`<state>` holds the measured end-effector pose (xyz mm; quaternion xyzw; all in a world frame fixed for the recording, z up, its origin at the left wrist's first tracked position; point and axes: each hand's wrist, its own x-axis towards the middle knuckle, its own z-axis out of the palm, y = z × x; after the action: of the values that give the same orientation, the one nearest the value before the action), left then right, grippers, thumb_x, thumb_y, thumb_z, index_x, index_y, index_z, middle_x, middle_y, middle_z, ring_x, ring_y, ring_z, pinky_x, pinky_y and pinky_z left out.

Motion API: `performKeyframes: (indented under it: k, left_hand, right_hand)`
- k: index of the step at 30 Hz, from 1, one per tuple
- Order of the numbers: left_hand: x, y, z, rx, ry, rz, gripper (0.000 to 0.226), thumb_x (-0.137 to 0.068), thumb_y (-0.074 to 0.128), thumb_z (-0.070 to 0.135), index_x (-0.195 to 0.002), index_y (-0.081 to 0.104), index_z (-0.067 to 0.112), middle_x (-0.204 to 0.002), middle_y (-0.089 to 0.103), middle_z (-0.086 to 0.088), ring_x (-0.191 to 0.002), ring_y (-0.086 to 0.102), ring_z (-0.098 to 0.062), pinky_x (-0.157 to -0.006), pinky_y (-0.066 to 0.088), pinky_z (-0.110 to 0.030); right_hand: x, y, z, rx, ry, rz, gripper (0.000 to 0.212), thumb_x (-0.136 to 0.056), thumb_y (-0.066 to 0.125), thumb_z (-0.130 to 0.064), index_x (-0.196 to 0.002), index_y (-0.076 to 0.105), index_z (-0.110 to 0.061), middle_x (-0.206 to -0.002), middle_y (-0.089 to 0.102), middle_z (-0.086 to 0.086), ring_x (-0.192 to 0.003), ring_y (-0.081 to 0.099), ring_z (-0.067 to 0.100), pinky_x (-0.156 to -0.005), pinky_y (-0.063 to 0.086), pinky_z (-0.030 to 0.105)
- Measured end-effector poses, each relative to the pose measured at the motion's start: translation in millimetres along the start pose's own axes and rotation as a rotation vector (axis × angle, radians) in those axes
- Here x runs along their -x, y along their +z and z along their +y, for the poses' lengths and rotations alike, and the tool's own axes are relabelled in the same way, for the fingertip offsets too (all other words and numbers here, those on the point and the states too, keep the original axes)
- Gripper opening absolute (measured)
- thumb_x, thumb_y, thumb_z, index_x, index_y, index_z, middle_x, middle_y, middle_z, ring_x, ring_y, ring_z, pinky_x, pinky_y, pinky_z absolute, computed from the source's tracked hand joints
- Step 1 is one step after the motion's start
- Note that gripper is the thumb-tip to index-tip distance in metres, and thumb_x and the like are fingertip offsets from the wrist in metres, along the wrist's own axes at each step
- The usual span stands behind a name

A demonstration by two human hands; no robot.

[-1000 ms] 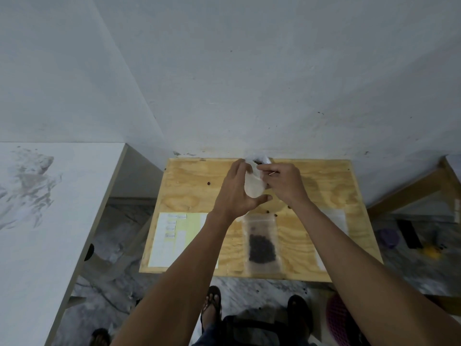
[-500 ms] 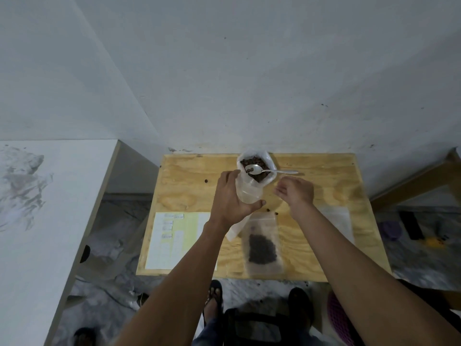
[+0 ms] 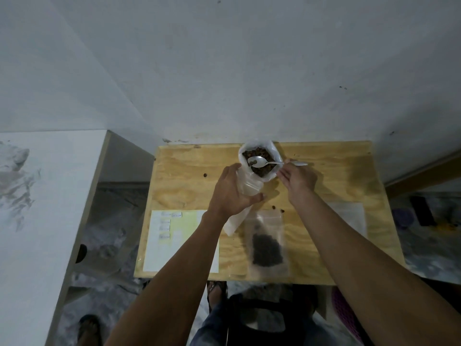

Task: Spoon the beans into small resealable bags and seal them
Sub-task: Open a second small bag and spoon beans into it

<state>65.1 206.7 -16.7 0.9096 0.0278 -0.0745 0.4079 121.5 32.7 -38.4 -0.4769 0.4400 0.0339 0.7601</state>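
A large white plastic bag (image 3: pixel 270 176) stands open at the back of the wooden table (image 3: pixel 189 171), with brown beans (image 3: pixel 264 171) showing inside. A metal spoon (image 3: pixel 258 161) lies across its mouth, handle pointing right. My left hand (image 3: pixel 230 193) holds a small clear resealable bag (image 3: pixel 247 187) just in front of the big bag; its lower end hangs down toward the table. My right hand (image 3: pixel 298 178) is at the spoon's handle, fingertips touching it; a firm grip is not visible. A small bag with dark beans (image 3: pixel 265 245) lies flat near the front edge.
A sheet of labels (image 3: pixel 172 236) lies at the front left of the table. A pale stack of flat bags (image 3: pixel 351 213) sits at the right. Loose beans (image 3: pixel 205 175) are scattered on the wood. A white cabinet (image 3: pixel 50 196) stands to the left.
My hands were together on the small bag in front of the big bag. The right hand let go and moved right and up to the spoon handle; the left hand lowered the small bag.
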Motion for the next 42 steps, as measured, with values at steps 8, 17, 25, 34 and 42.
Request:
performKeyframes:
  k: [8, 17, 25, 34, 42]
  left_hand:
    - [-15.5, 5.1, 8.9, 0.002, 0.058, -0.006, 0.121, -0.049, 0.065, 0.082, -0.137, 0.051, 0.000, -0.131, 0.059, -0.011, -0.119, 0.054, -0.024, -0.091, 0.036, -0.023]
    - [-21.3, 7.6, -5.6, -0.037, 0.020, -0.033, 0.122, -0.050, 0.077, 0.079, -0.141, 0.048, 0.004, -0.131, 0.058, -0.009, -0.119, 0.053, -0.021, -0.093, 0.044, -0.029]
    - [-21.7, 16.3, -5.9, 0.001, 0.004, -0.060, 0.126, -0.048, 0.067, 0.082, -0.145, 0.043, 0.005, -0.140, 0.055, -0.010, -0.124, 0.053, -0.022, -0.095, 0.042, -0.028]
    - [-19.7, 20.0, -8.5, -0.010, 0.051, -0.027, 0.125, -0.048, 0.067, 0.084, -0.143, 0.044, 0.005, -0.136, 0.056, -0.008, -0.123, 0.052, -0.020, -0.093, 0.038, -0.024]
    - [-16.0, 12.0, -16.3, -0.167, 0.103, 0.125, 0.110, -0.054, 0.066, 0.083, -0.134, 0.051, 0.008, -0.119, 0.061, -0.007, -0.104, 0.058, -0.025, -0.083, 0.050, -0.038]
  right_hand:
    - [-6.4, 16.1, 2.9, 0.137, -0.225, -0.092, 0.007, -0.093, 0.068, -0.005, -0.091, 0.066, 0.002, -0.078, 0.068, 0.017, -0.069, 0.070, 0.025, -0.063, 0.061, 0.028]
    - [-14.4, -5.1, 3.9, 0.258, -0.519, 0.003, 0.007, -0.089, 0.069, -0.011, -0.090, 0.076, -0.013, -0.083, 0.075, 0.015, -0.079, 0.076, 0.027, -0.072, 0.062, 0.043]
    - [-10.8, -8.6, 22.7, 0.280, -0.448, -0.051, 0.009, -0.089, 0.072, -0.006, -0.087, 0.075, -0.014, -0.077, 0.074, 0.011, -0.074, 0.075, 0.025, -0.070, 0.062, 0.036]
    - [-11.8, -1.5, 9.0, 0.066, -0.170, -0.038, 0.006, -0.088, 0.066, 0.007, -0.092, 0.070, 0.007, -0.076, 0.071, 0.021, -0.064, 0.073, 0.023, -0.063, 0.060, 0.027]
    - [2.6, -12.5, -10.4, -0.011, -0.165, -0.116, 0.019, -0.088, 0.068, 0.006, -0.105, 0.066, 0.014, -0.083, 0.070, 0.024, -0.073, 0.074, 0.028, -0.069, 0.061, 0.030]
